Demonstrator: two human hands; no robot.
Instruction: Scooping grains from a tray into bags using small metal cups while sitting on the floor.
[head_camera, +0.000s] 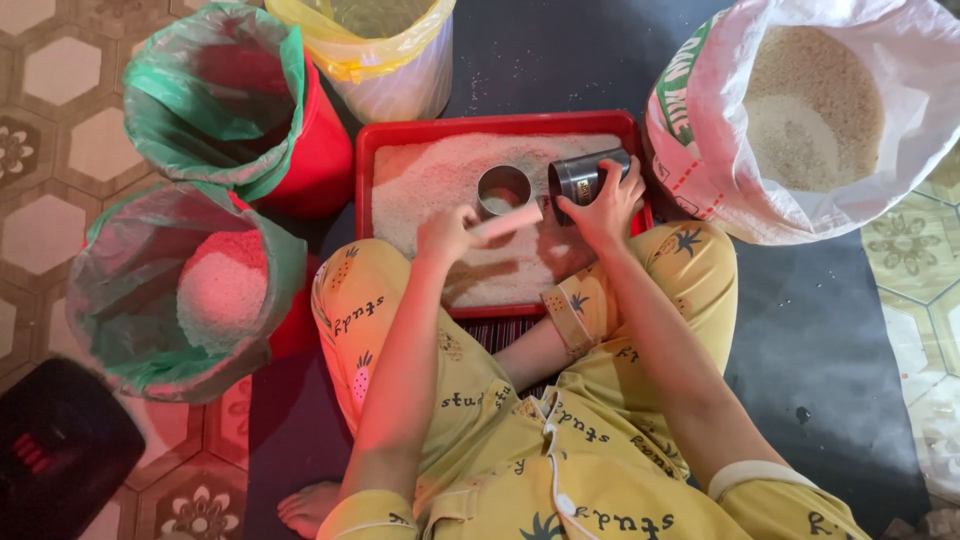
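From the head camera we see our right hand (603, 205) with its grip clenched around a dark metal tin (583, 176), tipped on its side over the red tray (500, 128) of rice. Our left hand (447, 233) grasps a flat pale stick (508, 222) lying just beside a second round tin (503, 189), which stands upright in the rice. A white rice sack (900, 150) sits open to the right; two green-lined red buckets (300, 150) stand to the left on the floor.
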